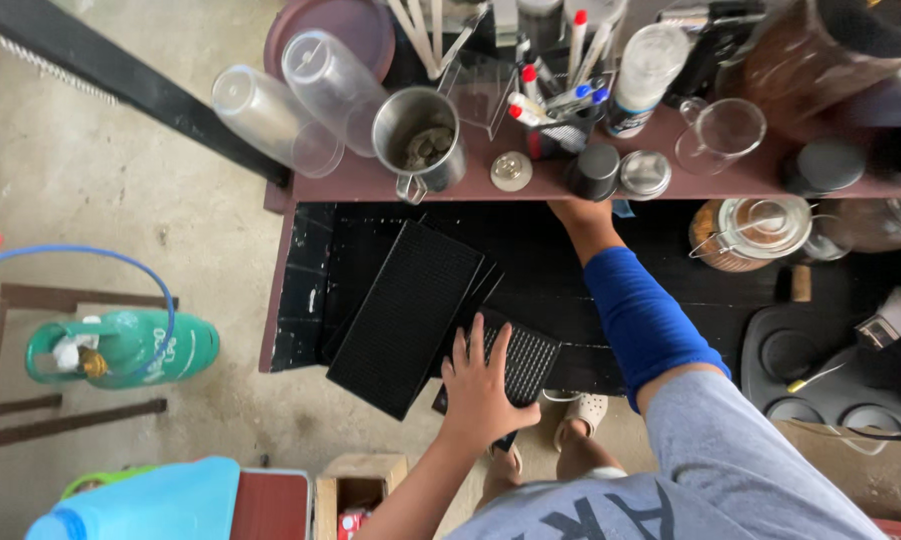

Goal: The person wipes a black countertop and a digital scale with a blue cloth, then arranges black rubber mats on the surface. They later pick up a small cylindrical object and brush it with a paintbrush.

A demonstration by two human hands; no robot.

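Around the large black ribbed mat (402,315) on the dark worktop (590,300) I saw a steel mug (422,145) and clear cups (290,105) on the shelf beyond it. My left grip (480,385) lay flat, fingers spread, on a smaller mat (525,362) just beside the large one. My right grip (578,208) reached under the shelf edge; I could not tell its closure.

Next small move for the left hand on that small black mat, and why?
Probably slide the small black mat further onto the black counter. The left hand lies flat on it, and its near corner overhangs the counter's edge. The right hand is busy up at the shelf.
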